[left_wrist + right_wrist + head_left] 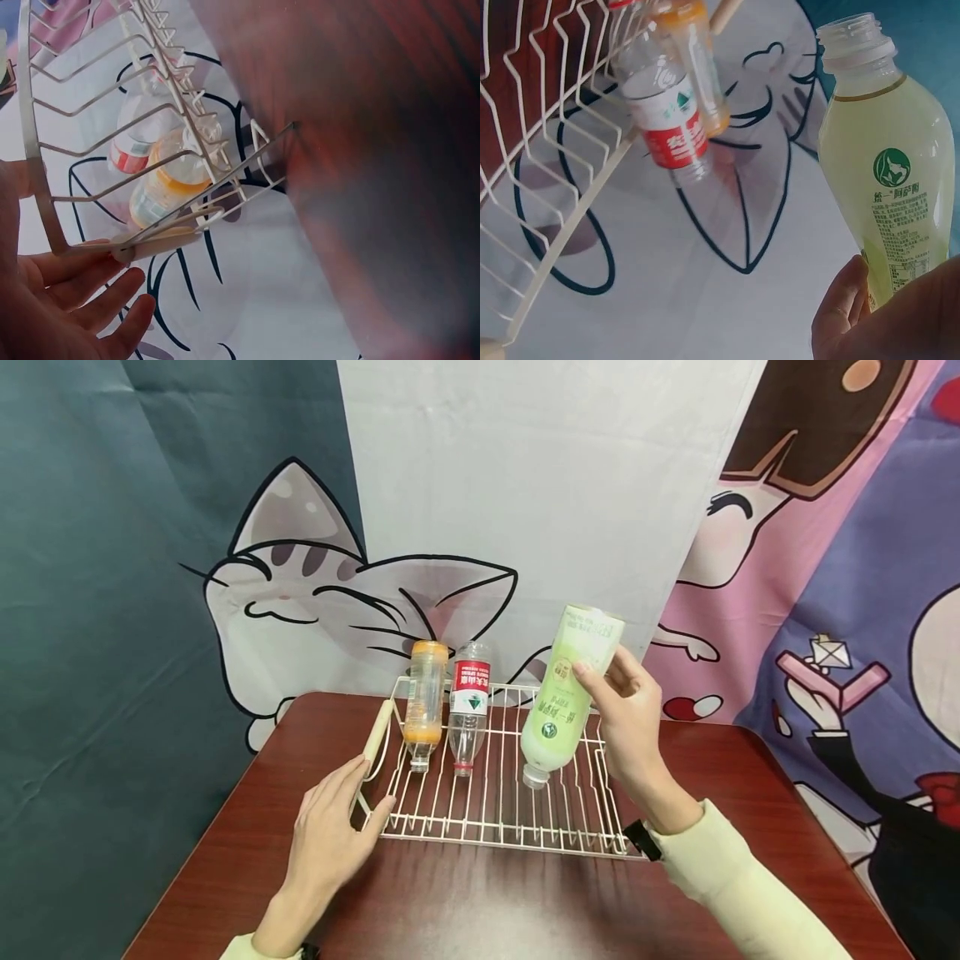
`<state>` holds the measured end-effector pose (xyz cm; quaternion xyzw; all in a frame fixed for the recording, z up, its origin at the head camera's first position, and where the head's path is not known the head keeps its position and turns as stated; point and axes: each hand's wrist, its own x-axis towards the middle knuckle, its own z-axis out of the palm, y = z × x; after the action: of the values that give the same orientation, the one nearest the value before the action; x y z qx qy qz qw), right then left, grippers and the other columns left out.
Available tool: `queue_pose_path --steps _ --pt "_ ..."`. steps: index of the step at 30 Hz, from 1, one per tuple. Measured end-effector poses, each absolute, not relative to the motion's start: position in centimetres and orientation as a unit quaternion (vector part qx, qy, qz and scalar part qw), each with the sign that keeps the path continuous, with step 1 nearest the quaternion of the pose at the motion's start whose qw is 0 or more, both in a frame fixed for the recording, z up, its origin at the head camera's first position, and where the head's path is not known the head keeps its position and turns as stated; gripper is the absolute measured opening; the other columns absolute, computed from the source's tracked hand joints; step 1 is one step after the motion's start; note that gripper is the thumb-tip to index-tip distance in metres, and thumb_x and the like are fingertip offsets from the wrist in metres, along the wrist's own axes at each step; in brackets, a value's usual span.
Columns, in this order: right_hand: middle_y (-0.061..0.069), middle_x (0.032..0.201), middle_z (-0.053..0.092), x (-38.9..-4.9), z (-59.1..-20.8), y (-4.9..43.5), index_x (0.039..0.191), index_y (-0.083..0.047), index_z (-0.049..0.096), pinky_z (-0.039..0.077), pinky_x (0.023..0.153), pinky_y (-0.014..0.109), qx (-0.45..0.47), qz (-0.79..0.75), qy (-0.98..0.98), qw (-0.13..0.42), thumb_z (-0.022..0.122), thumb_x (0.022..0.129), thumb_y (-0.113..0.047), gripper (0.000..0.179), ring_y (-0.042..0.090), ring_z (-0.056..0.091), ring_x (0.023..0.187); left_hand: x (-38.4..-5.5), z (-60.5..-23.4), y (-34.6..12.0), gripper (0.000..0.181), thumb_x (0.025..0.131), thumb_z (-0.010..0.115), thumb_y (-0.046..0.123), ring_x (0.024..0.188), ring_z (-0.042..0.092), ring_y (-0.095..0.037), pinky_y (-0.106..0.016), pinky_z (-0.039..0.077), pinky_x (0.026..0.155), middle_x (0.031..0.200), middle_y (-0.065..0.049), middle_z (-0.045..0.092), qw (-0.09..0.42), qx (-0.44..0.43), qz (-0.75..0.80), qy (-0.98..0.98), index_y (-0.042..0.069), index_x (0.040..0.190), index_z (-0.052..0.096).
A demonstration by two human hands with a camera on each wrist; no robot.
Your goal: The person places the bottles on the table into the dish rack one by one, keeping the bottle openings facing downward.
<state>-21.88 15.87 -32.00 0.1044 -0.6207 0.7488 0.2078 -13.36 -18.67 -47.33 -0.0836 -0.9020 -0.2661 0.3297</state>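
My right hand [632, 714] grips a pale green plastic drink bottle [570, 693], thumb across its label. It hangs above the right half of a white wire rack [517, 841], tilted neck down; in the right wrist view its neck [859, 45] is uncapped. My left hand [330, 831] lies at the rack's left end, fingers fairly straight and touching by the pale handle [378, 731]; the thumb reaches over the front corner. In the rack's left half, an orange-banded clear bottle [425, 697] and a clear bottle with a red-and-white label [470, 702] stand neck down side by side.
The rack stands on a dark red-brown table [525, 906], which extends in front and to both sides. Behind it hangs a cloth backdrop [540, 485] printed with a cartoon cat and figures. Raised wires [607, 785] line the rack's right end.
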Motion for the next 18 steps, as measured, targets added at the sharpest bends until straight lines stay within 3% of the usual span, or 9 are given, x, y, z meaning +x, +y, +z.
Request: queue_pose_path --steps 9,18 --pt "-0.005 0.101 0.077 -24.7 -32.9 15.7 0.141 -0.003 0.072 0.061 0.074 0.022 0.062 0.740 -0.635 0.212 0.079 0.101 -0.007 0.041 0.011 0.071 0.091 -13.4 -47.3 -18.4 0.065 0.090 0.087 0.032 0.130 0.067 -0.044 -0.060 0.052 0.105 0.147 -0.016 0.070 0.336 -0.081 -0.261 -0.901 0.000 0.144 0.071" --pt "-0.004 0.102 0.073 -26.9 -33.5 14.8 0.144 -0.002 0.069 0.059 0.072 0.021 0.044 0.724 -0.665 0.181 0.080 0.100 -0.009 0.046 0.011 0.068 0.090 -13.6 -47.4 -18.4 0.067 0.086 0.090 0.031 0.126 0.070 -0.043 -0.064 0.057 0.097 0.145 -0.018 0.071 0.350 -0.090 -0.255 -0.897 -0.002 0.142 0.072"
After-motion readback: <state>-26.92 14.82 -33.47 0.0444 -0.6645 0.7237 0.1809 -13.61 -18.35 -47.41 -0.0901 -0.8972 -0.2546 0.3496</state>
